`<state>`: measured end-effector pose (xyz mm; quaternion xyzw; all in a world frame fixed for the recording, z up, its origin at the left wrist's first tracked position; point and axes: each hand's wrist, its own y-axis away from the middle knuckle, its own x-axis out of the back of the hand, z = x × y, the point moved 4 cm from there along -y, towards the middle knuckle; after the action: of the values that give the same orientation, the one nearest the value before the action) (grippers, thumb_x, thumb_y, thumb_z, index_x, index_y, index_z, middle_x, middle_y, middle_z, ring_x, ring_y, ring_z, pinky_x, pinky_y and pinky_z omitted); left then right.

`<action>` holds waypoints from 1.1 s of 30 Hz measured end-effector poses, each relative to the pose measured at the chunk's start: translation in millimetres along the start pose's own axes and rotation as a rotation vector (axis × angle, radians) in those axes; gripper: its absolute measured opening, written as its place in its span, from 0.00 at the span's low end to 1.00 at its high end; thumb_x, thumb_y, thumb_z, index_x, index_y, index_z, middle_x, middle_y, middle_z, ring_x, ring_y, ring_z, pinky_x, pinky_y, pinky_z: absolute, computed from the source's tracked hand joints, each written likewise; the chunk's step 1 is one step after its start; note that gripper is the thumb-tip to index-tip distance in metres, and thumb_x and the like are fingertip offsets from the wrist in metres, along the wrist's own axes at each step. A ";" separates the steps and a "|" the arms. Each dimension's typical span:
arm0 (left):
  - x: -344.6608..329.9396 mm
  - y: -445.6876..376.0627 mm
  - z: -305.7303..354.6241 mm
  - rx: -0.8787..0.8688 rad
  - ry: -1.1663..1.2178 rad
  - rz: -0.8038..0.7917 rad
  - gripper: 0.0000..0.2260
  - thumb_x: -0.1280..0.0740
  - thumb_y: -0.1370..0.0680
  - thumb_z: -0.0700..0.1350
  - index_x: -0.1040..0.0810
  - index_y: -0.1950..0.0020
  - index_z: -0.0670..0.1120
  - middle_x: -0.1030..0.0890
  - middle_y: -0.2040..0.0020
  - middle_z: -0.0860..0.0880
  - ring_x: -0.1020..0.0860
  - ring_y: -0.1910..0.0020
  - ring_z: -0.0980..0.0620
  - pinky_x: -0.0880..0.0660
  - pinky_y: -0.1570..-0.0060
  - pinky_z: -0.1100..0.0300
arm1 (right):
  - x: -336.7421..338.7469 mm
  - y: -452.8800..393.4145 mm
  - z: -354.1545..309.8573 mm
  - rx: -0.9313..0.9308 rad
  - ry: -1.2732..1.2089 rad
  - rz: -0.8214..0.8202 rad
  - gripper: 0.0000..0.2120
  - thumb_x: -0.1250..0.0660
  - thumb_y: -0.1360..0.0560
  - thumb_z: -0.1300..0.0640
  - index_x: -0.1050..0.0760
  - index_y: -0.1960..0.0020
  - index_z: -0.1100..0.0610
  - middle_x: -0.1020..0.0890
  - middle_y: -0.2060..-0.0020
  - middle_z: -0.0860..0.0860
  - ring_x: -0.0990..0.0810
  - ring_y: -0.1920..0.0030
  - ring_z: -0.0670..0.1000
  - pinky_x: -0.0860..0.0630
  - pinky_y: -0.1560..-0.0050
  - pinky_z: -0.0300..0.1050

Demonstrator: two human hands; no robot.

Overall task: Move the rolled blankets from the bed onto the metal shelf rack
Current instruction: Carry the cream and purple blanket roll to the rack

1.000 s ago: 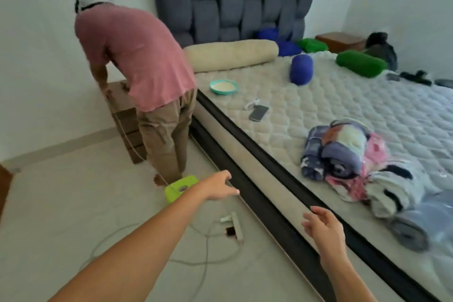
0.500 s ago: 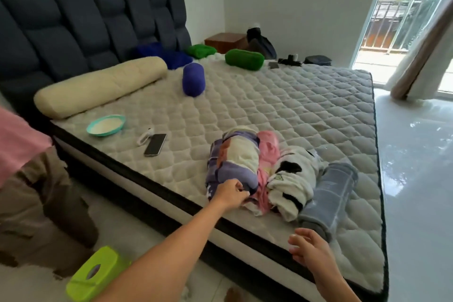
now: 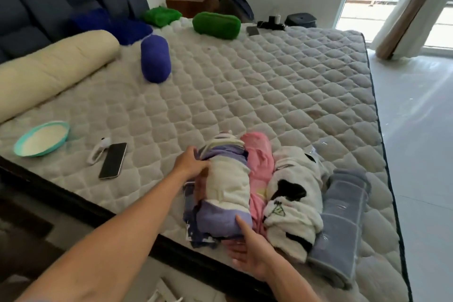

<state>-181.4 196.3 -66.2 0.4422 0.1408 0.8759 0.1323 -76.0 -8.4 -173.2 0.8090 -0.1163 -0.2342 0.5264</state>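
Note:
Several rolled blankets lie side by side near the front edge of the quilted mattress [image 3: 245,86]: a purple-and-cream roll [image 3: 226,189], a pink one [image 3: 259,169], a white one with black patches [image 3: 294,193] and a grey-blue one in clear plastic [image 3: 343,223]. My left hand [image 3: 190,163] grips the far left side of the purple-and-cream roll. My right hand [image 3: 247,250] cups its near end, thumb pressed on the purple fabric and fingers tucked underneath. The metal shelf rack is not in view.
A phone [image 3: 113,160], white earbuds case [image 3: 98,152] and a teal bowl [image 3: 41,138] lie on the mattress at left. A cream bolster [image 3: 54,68], blue roll [image 3: 155,57] and green rolls [image 3: 216,24] sit further back. White floor lies right of the bed.
The view swung from the floor and a person in pink toward the bed. Both hands reached forward and took hold of the purple-and-cream roll; the right hand was free half a second ago.

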 end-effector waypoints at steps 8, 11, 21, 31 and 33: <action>-20.6 -49.3 26.1 -0.082 0.036 -0.180 0.29 0.32 0.25 0.56 0.34 0.26 0.47 0.28 0.29 0.46 0.29 0.31 0.46 0.34 0.34 0.58 | -3.0 -25.5 -15.5 -0.054 -0.183 0.142 0.37 0.25 0.36 0.42 0.28 0.40 0.68 0.21 0.45 0.62 0.20 0.49 0.62 0.22 0.45 0.55; -31.2 -54.0 29.6 -0.058 -0.094 -0.205 0.28 0.30 0.27 0.55 0.30 0.30 0.45 0.26 0.31 0.44 0.26 0.34 0.44 0.31 0.36 0.55 | -1.7 -14.0 -22.8 -0.045 -0.175 0.093 0.22 0.32 0.26 0.49 0.26 0.41 0.66 0.20 0.47 0.61 0.20 0.51 0.61 0.20 0.51 0.51; -14.9 -35.3 34.8 -0.054 -0.231 -0.133 0.15 0.29 0.28 0.47 0.31 0.70 0.46 0.24 0.64 0.46 0.27 0.58 0.46 0.37 0.67 0.58 | 18.9 3.6 -36.5 -0.048 -0.183 0.058 0.14 0.38 0.22 0.51 0.25 0.46 0.62 0.20 0.51 0.59 0.22 0.52 0.60 0.23 0.57 0.53; 81.8 84.0 2.7 0.062 0.065 0.261 0.14 0.29 0.27 0.48 0.30 0.67 0.45 0.30 0.67 0.43 0.31 0.66 0.49 0.39 0.63 0.57 | 9.4 60.5 -68.5 0.241 -0.044 -0.155 0.12 0.33 0.26 0.48 0.26 0.50 0.56 0.18 0.58 0.53 0.20 0.57 0.54 0.23 0.60 0.46; 99.4 121.3 -14.8 0.108 0.136 0.371 0.13 0.29 0.26 0.47 0.30 0.66 0.45 0.30 0.67 0.44 0.31 0.67 0.50 0.40 0.65 0.56 | -8.3 68.3 -65.1 0.264 0.034 -0.221 0.16 0.33 0.26 0.47 0.25 0.44 0.55 0.18 0.52 0.54 0.20 0.54 0.54 0.24 0.58 0.46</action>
<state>-263.5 117.6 42.8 0.4069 0.1122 0.9042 -0.0653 -46.6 18.4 -87.3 0.8830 -0.0474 -0.2595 0.3884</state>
